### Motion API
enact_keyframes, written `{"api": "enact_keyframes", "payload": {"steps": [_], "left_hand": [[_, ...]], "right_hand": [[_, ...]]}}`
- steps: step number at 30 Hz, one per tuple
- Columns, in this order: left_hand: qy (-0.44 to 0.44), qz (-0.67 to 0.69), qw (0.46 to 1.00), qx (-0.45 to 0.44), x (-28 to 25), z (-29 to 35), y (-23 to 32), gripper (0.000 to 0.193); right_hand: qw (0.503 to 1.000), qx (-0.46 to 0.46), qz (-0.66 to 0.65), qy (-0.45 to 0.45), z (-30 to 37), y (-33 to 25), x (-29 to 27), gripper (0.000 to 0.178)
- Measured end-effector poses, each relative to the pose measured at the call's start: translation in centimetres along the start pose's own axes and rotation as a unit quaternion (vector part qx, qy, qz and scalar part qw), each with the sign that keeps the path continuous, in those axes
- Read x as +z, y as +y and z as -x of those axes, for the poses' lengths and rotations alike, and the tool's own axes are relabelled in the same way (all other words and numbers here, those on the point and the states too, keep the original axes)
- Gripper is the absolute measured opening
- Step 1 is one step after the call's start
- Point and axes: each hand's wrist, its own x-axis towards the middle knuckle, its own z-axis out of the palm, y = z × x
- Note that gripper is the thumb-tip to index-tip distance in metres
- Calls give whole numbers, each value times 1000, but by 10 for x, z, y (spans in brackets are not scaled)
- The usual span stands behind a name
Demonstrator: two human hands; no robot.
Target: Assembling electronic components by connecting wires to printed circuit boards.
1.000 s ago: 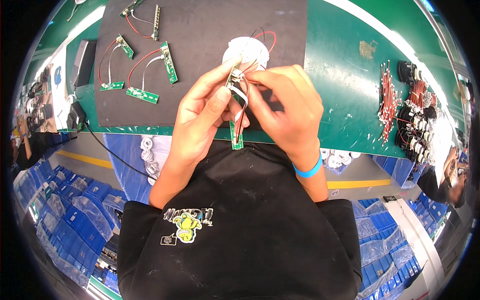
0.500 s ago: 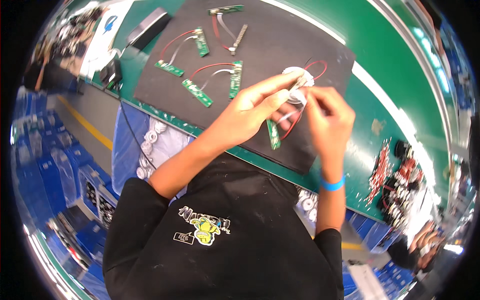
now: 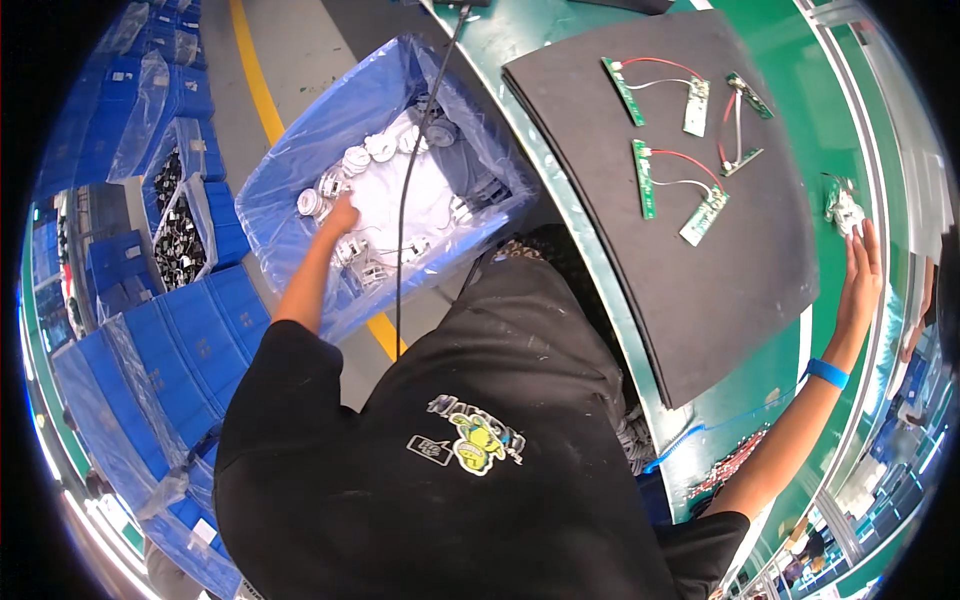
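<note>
My left hand (image 3: 342,214) is down in a blue plastic-lined bin (image 3: 290,150), its fingers curled against a white round housing (image 3: 333,182). Other white round housings (image 3: 380,147) lie around it on a white sheet. My right hand (image 3: 860,280) is stretched out over the far right of the green bench, fingers straight. Just beyond its fingertips lies a white part with a green circuit board (image 3: 845,208); any contact is hard to make out. Pairs of green circuit boards (image 3: 645,180), joined by red and white wires, rest on the black mat (image 3: 720,290).
A black cable (image 3: 408,190) hangs across the bin. Between bin and body runs the green bench's metal edge (image 3: 560,190). Red and white wire pieces (image 3: 735,462) lie near a blue coiled cord (image 3: 685,445) on the bench. Blue crates (image 3: 170,350) stand on the left.
Both hands have left the white part they held together over the mat. My left hand has gone into the bin, my right to the far right of the bench. The view has turned left.
</note>
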Motion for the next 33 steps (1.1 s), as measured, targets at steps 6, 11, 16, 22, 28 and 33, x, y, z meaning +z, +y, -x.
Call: {"api": "enact_keyframes", "payload": {"steps": [6, 11, 16, 22, 28, 33], "left_hand": [[220, 190, 956, -34, 24, -120, 127, 56], [350, -87, 927, 103, 20, -236, 141, 49], [92, -351, 932, 14, 23, -274, 155, 43], [266, 24, 964, -14, 24, -205, 197, 36], [-161, 686, 684, -190, 39, -121, 115, 34], [-65, 873, 472, -102, -32, 3, 79, 42]], "right_hand": [[987, 102, 100, -75, 82, -24, 38, 37], [987, 78, 87, -107, 120, -31, 86, 31], [986, 20, 165, -33, 136, -44, 131, 24], [925, -245, 289, 5, 129, -55, 183, 30], [893, -233, 371, -103, 135, -57, 183, 21], [987, 148, 50, -22, 184, -67, 120, 18]]}}
